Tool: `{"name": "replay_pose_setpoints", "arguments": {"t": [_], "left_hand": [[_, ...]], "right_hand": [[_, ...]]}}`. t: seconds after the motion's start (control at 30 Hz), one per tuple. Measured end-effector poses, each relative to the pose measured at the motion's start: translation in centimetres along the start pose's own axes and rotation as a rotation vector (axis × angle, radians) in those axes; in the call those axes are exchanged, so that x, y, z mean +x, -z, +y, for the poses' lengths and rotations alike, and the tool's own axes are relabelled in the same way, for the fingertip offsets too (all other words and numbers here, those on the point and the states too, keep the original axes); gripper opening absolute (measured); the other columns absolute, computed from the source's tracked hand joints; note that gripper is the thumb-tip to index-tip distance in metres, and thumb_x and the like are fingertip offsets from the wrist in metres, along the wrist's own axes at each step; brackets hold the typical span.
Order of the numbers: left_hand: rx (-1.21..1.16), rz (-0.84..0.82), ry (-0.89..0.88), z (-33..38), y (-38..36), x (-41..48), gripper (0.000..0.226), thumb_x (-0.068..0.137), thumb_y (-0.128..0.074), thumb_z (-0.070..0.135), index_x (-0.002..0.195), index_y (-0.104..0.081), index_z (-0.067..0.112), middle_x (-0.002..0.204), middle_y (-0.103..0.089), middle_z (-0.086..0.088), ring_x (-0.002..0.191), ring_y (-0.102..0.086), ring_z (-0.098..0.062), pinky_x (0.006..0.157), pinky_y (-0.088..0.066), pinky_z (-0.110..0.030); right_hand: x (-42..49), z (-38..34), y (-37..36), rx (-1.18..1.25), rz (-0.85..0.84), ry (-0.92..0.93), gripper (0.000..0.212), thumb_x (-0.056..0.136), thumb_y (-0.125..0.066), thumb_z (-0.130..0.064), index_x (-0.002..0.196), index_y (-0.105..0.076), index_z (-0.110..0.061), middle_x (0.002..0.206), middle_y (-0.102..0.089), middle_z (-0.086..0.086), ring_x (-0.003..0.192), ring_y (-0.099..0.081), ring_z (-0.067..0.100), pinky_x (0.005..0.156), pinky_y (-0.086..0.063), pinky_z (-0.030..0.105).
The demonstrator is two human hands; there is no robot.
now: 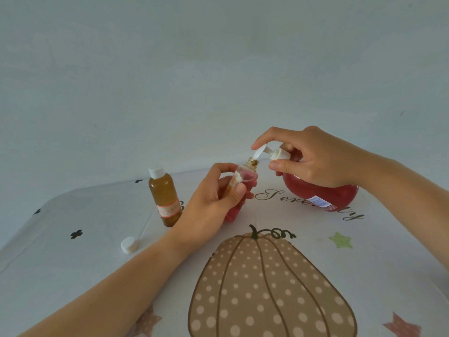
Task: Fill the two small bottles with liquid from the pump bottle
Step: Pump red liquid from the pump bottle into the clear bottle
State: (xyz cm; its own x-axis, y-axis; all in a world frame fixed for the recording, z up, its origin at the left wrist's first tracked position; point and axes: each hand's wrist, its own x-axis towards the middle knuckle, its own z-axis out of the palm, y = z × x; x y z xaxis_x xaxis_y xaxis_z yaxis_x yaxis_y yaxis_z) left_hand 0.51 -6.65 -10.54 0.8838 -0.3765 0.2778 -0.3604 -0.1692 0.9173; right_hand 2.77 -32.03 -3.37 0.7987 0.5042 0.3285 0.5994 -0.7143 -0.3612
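Note:
My left hand (213,203) grips a small clear bottle (245,177), uncapped and partly filled with red liquid, tilted with its neck up to the right. My right hand (308,159) holds the pump bottle (323,193) of red liquid, which leans to the left; the forefinger lies on the white pump head (261,152) and the thumb is under the collar. The spout tip is right at the small bottle's mouth. A second small amber bottle (165,198) with a white cap stands upright to the left.
A loose white cap (128,244) lies on the table at the left. The tablecloth (73,215) is white with a large dotted pumpkin print, stars and script lettering. A plain pale wall rises behind the table's far edge.

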Motion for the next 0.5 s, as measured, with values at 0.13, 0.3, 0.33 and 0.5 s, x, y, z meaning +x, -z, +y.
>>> {"name": "replay_pose_setpoints", "arguments": {"t": [0.13, 0.3, 0.33, 0.5], "left_hand": [[0.000, -0.018, 0.013, 0.10, -0.16, -0.01, 0.036, 0.105, -0.055, 0.035, 0.137, -0.055, 0.020, 0.121, -0.078, 0.003, 0.108, -0.075, -0.019, 0.091, -0.059, -0.052], [-0.033, -0.022, 0.054, 0.07, -0.06, 0.08, 0.025, 0.113, -0.047, 0.032, 0.132, -0.062, 0.026, 0.121, -0.078, 0.001, 0.108, -0.074, -0.022, 0.095, -0.061, -0.036], [-0.038, -0.020, 0.065, 0.08, -0.10, 0.10, 0.025, 0.114, -0.046, 0.033, 0.132, -0.063, 0.027, 0.121, -0.078, 0.000, 0.107, -0.074, -0.023, 0.091, -0.060, -0.032], [-0.033, -0.002, 0.070, 0.11, -0.32, 0.25, 0.029, 0.116, -0.040, 0.032, 0.131, -0.065, 0.027, 0.118, -0.072, -0.008, 0.095, -0.071, -0.020, 0.080, -0.058, -0.026]], "right_hand": [[-0.05, 0.02, -0.05, 0.009, 0.001, -0.003, 0.027, 0.104, -0.065, -0.033, 0.124, -0.058, -0.049, 0.079, -0.076, -0.016, 0.064, -0.063, 0.005, 0.071, -0.046, 0.030], [0.04, -0.13, -0.14, -0.019, -0.010, 0.000, 0.040, 0.103, -0.061, -0.036, 0.137, -0.051, -0.055, 0.076, -0.073, -0.017, 0.062, -0.061, 0.010, 0.069, -0.045, 0.029], [0.04, -0.07, -0.10, -0.011, -0.007, 0.001, 0.041, 0.103, -0.061, -0.036, 0.138, -0.051, -0.056, 0.076, -0.073, -0.017, 0.062, -0.061, 0.010, 0.069, -0.045, 0.029], [-0.02, 0.16, -0.08, 0.008, 0.003, 0.006, 0.042, 0.103, -0.060, -0.038, 0.138, -0.050, -0.058, 0.076, -0.074, -0.010, 0.063, -0.063, 0.013, 0.073, -0.053, 0.034]]}}
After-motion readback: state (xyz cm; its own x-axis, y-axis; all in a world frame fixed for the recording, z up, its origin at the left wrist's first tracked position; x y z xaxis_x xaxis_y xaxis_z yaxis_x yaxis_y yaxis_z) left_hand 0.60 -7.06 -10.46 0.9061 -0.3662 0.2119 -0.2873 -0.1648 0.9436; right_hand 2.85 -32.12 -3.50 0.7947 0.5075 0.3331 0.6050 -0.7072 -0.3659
